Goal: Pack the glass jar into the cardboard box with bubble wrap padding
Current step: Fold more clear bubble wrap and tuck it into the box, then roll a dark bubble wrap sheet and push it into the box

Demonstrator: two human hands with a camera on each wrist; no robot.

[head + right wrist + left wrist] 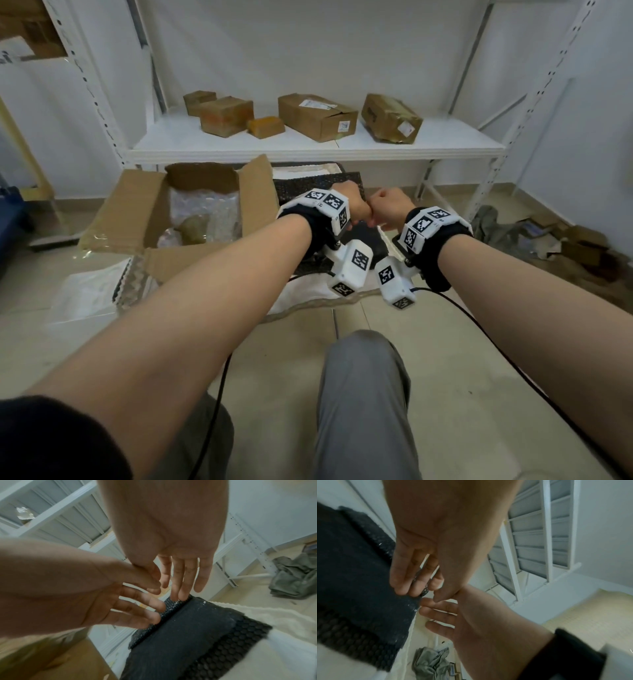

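An open cardboard box (137,212) stands on the floor at the left, lined with clear bubble wrap (205,205). A brownish jar-like shape (195,229) lies inside it, partly veiled by the wrap. Right of the box lies a folded pile of black bubble wrap (315,185) (351,574) (188,635). My left hand (356,205) (419,593) (145,608) and right hand (387,205) (436,615) (180,588) hover side by side over it, knuckles touching. Both keep their fingers fairly straight, fingertips on the wrap's far edge. A sliver of wrap shows between the left fingers.
A white shelf (308,147) behind carries several closed cardboard parcels. White padding (308,294) lies under the black wrap, a clear plastic sheet (89,294) at the front left, grey cloth (496,229) and scraps on the right. My knee (363,394) and a black cable (479,329) are in front.
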